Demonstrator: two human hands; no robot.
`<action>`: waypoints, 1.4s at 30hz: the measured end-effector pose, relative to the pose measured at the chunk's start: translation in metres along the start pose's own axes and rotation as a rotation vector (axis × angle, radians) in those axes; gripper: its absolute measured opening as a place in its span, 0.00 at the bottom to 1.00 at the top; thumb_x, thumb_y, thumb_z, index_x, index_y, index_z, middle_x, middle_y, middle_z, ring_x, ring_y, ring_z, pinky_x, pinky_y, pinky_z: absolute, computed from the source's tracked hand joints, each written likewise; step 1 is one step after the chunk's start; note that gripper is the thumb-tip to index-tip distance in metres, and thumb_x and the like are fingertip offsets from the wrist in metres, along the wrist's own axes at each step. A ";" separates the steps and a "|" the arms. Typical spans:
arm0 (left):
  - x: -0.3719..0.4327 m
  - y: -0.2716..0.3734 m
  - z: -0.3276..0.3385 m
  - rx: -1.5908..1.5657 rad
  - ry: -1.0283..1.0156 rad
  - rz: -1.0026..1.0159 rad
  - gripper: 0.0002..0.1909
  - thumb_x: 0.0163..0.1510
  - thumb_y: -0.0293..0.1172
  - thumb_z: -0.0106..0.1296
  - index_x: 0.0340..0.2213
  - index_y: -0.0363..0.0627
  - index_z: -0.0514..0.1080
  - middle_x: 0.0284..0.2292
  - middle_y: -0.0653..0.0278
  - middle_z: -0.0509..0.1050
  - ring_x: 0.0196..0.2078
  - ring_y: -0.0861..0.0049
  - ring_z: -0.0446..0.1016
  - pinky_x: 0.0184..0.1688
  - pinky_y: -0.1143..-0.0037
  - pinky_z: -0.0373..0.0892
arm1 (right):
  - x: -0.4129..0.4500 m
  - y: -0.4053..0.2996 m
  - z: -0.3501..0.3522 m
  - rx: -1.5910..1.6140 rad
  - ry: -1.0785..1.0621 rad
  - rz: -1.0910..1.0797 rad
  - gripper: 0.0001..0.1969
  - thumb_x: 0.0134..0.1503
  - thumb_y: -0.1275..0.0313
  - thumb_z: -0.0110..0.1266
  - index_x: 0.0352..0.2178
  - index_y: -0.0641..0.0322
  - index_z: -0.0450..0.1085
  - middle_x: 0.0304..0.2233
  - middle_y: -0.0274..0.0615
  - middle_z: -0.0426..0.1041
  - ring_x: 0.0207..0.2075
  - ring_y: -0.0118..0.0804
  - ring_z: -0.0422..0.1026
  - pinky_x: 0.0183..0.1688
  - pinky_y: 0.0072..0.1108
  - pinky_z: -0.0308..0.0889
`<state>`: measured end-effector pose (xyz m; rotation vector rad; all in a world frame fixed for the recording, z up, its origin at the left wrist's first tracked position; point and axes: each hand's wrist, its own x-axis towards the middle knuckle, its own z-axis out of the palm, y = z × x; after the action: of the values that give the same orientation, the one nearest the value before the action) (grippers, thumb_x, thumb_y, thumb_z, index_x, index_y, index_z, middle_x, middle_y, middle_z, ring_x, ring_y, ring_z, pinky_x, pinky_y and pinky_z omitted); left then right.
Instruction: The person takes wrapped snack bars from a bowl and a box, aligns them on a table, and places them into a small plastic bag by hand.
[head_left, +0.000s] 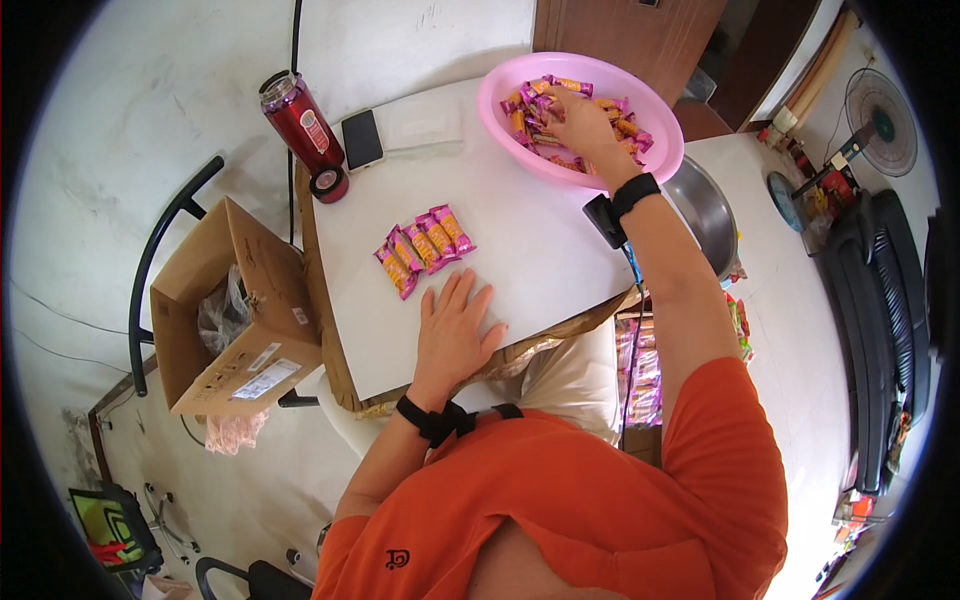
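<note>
My left hand (454, 330) lies on the white tabletop (525, 247) with its fingers spread, just below a row of several small snack packets (425, 246) in pink and orange wrappers. Those packets lie side by side at a slant. My right hand (577, 120) reaches into a pink plastic basin (499, 142) at the table's far right, among many more wrapped packets (626, 127). Its fingertips are bent down at the packets; whether they grip one cannot be told.
A red flask (302, 127), its lid (328, 184) and a smartphone (362, 139) stand or lie at the back left. An open cardboard box (277, 292) is left of the table. A metal bowl (705, 214) sits beside the basin.
</note>
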<state>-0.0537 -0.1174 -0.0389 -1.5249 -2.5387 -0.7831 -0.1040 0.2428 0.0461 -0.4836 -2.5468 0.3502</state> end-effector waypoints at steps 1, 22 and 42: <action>-0.001 -0.001 0.000 0.001 -0.001 -0.008 0.28 0.49 0.42 0.57 0.50 0.43 0.69 0.58 0.49 0.63 0.62 0.55 0.59 0.61 0.53 0.51 | -0.001 -0.013 -0.010 0.102 0.090 -0.074 0.13 0.53 0.64 0.56 0.39 0.54 0.72 0.36 0.49 0.77 0.38 0.52 0.75 0.39 0.38 0.70; -0.002 -0.002 0.001 0.019 -0.011 -0.021 0.29 0.49 0.44 0.56 0.51 0.44 0.69 0.59 0.49 0.62 0.62 0.56 0.58 0.61 0.53 0.50 | -0.135 -0.094 0.046 0.367 -0.336 -0.306 0.16 0.45 0.89 0.47 0.34 0.60 0.69 0.40 0.48 0.68 0.43 0.50 0.69 0.45 0.32 0.66; -0.001 -0.001 -0.002 0.017 -0.045 -0.048 0.29 0.49 0.43 0.57 0.50 0.42 0.69 0.59 0.49 0.62 0.63 0.55 0.57 0.62 0.53 0.49 | -0.030 -0.061 -0.028 0.255 -0.096 -0.487 0.12 0.51 0.82 0.50 0.38 0.64 0.72 0.40 0.45 0.74 0.41 0.48 0.73 0.45 0.31 0.68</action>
<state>-0.0544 -0.1199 -0.0380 -1.4981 -2.6160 -0.7386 -0.0811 0.1799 0.0766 0.2522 -2.5554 0.5107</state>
